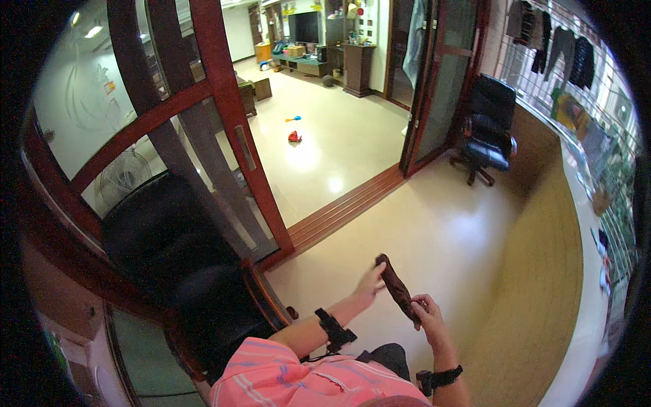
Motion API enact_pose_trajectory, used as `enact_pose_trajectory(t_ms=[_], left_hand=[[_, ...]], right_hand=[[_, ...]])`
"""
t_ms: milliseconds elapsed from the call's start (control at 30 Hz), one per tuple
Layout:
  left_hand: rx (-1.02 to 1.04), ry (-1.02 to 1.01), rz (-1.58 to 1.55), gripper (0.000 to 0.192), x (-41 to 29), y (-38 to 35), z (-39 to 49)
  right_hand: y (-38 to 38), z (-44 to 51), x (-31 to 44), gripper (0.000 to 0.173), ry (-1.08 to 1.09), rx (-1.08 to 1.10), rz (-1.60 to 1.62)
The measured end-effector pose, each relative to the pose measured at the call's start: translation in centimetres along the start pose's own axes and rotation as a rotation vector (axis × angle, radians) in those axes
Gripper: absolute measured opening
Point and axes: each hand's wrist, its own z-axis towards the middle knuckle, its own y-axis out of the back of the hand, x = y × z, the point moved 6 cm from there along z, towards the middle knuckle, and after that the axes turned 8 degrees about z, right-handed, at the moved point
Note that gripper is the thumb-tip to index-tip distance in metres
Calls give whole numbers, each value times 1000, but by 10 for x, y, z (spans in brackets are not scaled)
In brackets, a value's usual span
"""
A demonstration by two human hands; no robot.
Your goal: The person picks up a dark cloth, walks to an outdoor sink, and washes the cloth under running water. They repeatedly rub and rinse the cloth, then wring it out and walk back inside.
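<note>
A long, narrow dark brown thing, perhaps folded cloth (396,288), is stretched at a slant between my hands, above the pale floor. My left hand (372,287) is at its upper end, with the fingers against it; it is slightly blurred. At the lower end, my right hand (428,314) pinches it between thumb and fingers. Both wrists wear black straps with small devices.
A black armchair (213,274) stands close at left beside a red-framed sliding glass door (229,102). Door tracks (351,201) cross the floor. Beyond lies a red toy truck (294,137). A black office chair (489,124) stands by the balcony wall (544,244).
</note>
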Motion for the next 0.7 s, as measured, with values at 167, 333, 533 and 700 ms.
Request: enact_pose_trajectory(t_ms=[167,333,533,700], left_hand=[[70,-253,19,35,-101,-28,71],[9,-259,514,39,-174,-80,142],[80,-361,435,34,-250,-78,216],[109,-62,-209,35,-260,-38,312]], right_hand=[[35,118,19,21,-25,-67,-186],[14,255,95,20,263,277,-92],[-12,418,181,17,202,195,-25],[-82,519,207,24,380,596,-8]])
